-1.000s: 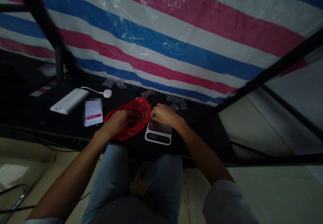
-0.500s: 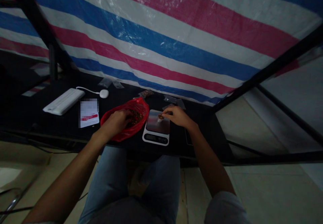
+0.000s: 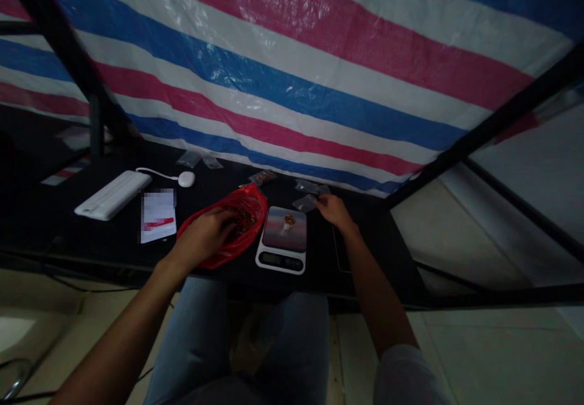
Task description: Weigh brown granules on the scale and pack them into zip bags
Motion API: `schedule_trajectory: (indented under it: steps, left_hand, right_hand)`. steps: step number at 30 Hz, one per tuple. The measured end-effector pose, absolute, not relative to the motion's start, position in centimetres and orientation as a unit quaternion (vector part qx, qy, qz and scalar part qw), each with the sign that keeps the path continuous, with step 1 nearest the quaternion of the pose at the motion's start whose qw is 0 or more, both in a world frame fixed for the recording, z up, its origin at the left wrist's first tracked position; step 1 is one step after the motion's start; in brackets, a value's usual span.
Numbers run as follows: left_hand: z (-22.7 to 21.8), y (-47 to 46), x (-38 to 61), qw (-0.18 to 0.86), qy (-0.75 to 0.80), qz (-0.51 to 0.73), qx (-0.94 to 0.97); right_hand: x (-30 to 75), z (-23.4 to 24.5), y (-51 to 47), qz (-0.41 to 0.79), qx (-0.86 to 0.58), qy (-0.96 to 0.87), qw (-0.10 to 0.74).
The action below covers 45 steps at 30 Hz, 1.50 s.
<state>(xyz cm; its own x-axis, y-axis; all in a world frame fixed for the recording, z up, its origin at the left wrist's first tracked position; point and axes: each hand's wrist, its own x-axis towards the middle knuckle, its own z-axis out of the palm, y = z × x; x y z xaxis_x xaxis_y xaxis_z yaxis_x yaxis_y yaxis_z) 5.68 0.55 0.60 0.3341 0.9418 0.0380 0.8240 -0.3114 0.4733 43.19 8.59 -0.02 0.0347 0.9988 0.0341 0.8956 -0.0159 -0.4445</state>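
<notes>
Tarp: a striped tarp (image 3: pixel 274 70) in blue, pink and white fills the view behind the bench.
Bench: a black bench (image 3: pixel 109 244) carries a power bank (image 3: pixel 112 195), a card (image 3: pixel 158 215) and a small bag of brown bits (image 3: pixel 262 177).
Scale: a digital scale (image 3: pixel 294 241) stands front and centre; a small heap of brown pieces (image 3: pixel 288 221) sits mid-platform, clear of the edges, which suits a steady reading. Its digits are too dim to read.
Red bag: a red bag (image 3: pixel 239 250) lies open just left of the scale, holding more brown pieces.
Left hand: the left hand (image 3: pixel 203 235) is curled into the pieces; any pinch is hidden.
Right hand: the right hand (image 3: pixel 335 211) seems to pinch a clear bag (image 3: pixel 305 203) by its edge, just beyond the scale.
</notes>
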Motion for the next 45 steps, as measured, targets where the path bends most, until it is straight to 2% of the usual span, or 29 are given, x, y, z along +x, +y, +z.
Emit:
schedule_trajectory:
  steps: [10,16,18,21,25,30,33,35,40,45]
  left_hand:
    - [1.0,-0.6,6.5,0.182,0.566,0.229,0.771]
    - [3.7,-2.0,7.7,0.158,0.514,0.364,0.76]
    - [5.6,-2.1,8.9,0.13,0.477,0.391,0.776]
    - [8.0,-1.7,11.1,0.113,0.426,0.357,0.824]
    - [8.4,-1.1,12.9,0.154,0.406,0.28,0.856]
    - [5.9,-1.6,12.3,0.248,0.396,0.323,0.823]
    - [3.9,-1.6,11.6,0.256,0.414,0.332,0.808]
    - [2.7,-1.3,11.4,0.251,0.434,0.308,0.809]
    - [0.5,0.2,11.8,0.229,0.463,0.249,0.819]
    - [-0.4,1.4,13.2,0.235,0.458,0.255,0.819]
  right_hand:
    - [41.8,0.0,9.5,0.169,-0.708,-0.666,0.164]
    - [40.2,4.3,6.8,0.125,-0.667,-0.694,0.241]
    - [39.0,6.2,5.0,0.096,-0.58,-0.755,0.29]
    - [36.5,8.6,2.0,0.12,-0.457,-0.829,0.299]
    - [33.5,9.8,-1.3,0.174,-0.393,-0.857,0.284]
    - [33.1,8.0,-2.3,0.252,-0.389,-0.819,0.339]
    - [34.7,5.4,-1.4,0.277,-0.435,-0.766,0.383]
    - [36.2,3.4,-0.3,0.253,-0.492,-0.73,0.4]
    - [38.3,-0.5,1.4,0.226,-0.534,-0.748,0.324]
    - [37.5,-1.2,1.9,0.24,-0.529,-0.759,0.294]
